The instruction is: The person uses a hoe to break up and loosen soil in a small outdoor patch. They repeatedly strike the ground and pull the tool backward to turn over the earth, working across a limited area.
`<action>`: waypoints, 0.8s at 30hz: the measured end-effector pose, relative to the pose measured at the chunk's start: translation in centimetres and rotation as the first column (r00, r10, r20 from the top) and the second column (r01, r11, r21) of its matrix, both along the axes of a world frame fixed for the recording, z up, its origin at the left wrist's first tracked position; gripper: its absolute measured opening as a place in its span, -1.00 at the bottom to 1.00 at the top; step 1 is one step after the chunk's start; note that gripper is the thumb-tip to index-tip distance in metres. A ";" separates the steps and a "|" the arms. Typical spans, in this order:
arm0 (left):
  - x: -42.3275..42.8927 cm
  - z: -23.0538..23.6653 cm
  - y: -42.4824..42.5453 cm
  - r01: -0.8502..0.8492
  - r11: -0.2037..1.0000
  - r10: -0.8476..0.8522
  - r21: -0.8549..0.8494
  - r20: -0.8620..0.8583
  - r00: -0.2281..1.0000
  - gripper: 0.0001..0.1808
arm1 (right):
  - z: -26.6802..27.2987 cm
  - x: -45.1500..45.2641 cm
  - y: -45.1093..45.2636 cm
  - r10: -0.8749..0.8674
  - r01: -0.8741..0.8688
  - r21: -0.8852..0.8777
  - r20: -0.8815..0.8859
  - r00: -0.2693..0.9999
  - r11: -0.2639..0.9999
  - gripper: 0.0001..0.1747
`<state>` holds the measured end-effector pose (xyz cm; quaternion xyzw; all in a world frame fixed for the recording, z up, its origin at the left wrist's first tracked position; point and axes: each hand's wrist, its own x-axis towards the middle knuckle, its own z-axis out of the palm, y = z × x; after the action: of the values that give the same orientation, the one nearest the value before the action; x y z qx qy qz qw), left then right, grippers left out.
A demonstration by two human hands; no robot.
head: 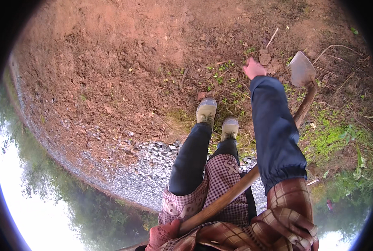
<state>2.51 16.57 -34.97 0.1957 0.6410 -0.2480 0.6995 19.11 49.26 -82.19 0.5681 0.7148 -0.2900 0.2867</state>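
Observation:
My left hand [165, 233], in a pinkish glove bearing writing, is closed around the wooden handle [224, 193] of a hoe at the bottom of the view. The handle slants up to the right and passes behind my right forearm. Beyond the forearm, the hoe's broad metal blade [302, 69] is by the soil, with dirt on it. My right hand [255, 68] reaches out over low green weeds [225, 67], left of the blade. Its fingers are curled and blurred; whether anything is between them, I cannot tell.
Loose reddish-brown soil [111, 62] spreads ahead and left. My boots [206, 109] stand at its edge, with grey gravel [158, 153] behind them. Dry stalks [340, 47] lie around the blade. Green plants [331, 138] grow at right; trees [111, 216] stand beyond the gravel.

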 end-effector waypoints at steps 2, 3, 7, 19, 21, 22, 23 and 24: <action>-0.2 0.2 0.3 -0.005 1.000 0.005 0.011 -0.002 1.000 -0.64 | 0.8 0.9 -3.6 0.052 -0.052 -0.010 0.082 0.995 0.999 -0.64; -0.2 0.4 0.4 -0.005 1.000 0.005 0.021 -0.004 1.000 -0.65 | 1.6 1.4 -4.9 0.071 -0.070 -0.016 0.070 0.995 0.997 -0.64; 0.2 1.0 0.6 0.031 0.993 -0.032 0.112 0.007 0.999 -0.66 | 7.5 4.5 -3.7 0.214 -0.209 0.108 -0.040 0.976 0.972 -0.66; 1.1 2.2 0.5 0.090 0.855 -0.069 0.511 -0.059 0.996 -0.67 | 39.7 5.3 1.4 -0.518 0.125 -0.575 -0.593 0.617 0.808 -0.68; 0.7 2.1 0.6 0.107 0.851 -0.088 0.514 -0.062 0.994 -0.62 | 43.4 4.9 0.5 -0.222 -0.177 -0.483 -0.657 0.720 0.858 -0.65; 0.4 2.0 0.6 0.112 0.833 -0.090 0.541 -0.066 0.994 -0.61 | 46.2 6.1 1.1 -0.487 0.058 -0.767 -0.345 0.802 0.639 -0.65; 0.2 1.9 0.7 0.129 0.831 -0.108 0.541 -0.070 0.992 -0.59 | 49.4 8.0 2.5 -0.462 0.147 -0.668 -0.322 0.826 0.730 -0.69; 0.0 1.7 0.6 0.158 0.828 -0.132 0.539 -0.087 0.987 -0.58 | 52.9 10.6 4.4 -0.433 0.214 -0.552 -0.304 0.849 0.806 -0.71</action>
<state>2.49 17.20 -33.22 0.4283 0.6843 -0.1127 0.5793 29.73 53.65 -29.28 0.5153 0.5491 -0.6237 0.2096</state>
